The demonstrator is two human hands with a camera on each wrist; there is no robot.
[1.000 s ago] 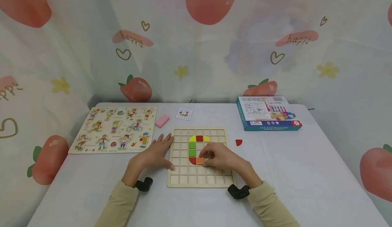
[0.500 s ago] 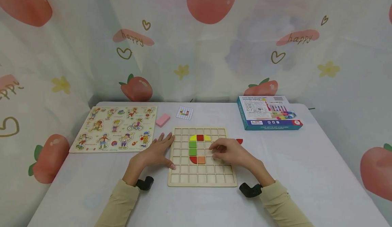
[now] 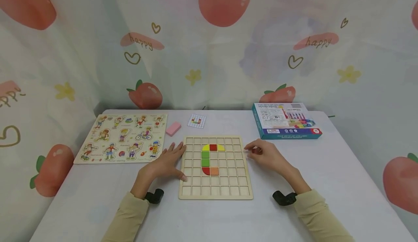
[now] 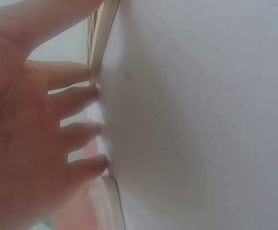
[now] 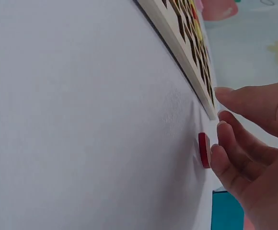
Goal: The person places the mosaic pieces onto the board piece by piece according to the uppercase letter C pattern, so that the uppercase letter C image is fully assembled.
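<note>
A wooden grid board lies in front of me. In its cells sit two yellow quarter-round pieces, a red square, two green squares, a red quarter-round piece and an orange square. My left hand is spread at the board's left side, thumb on its edge. Just past the right edge hovers my right hand, fingers loosely bent and thumb apart, holding nothing. Close by its fingertips, a loose red piece shows in the right wrist view; the hand hides it in the head view.
A picture puzzle board lies at the left, partly behind the left hand. Behind the grid are a pink block and a small pattern card. A flat box stands at the back right.
My right hand has left the orange square in its cell and moved right, off the board, over the spot of the loose red piece. My left hand stays in place.
</note>
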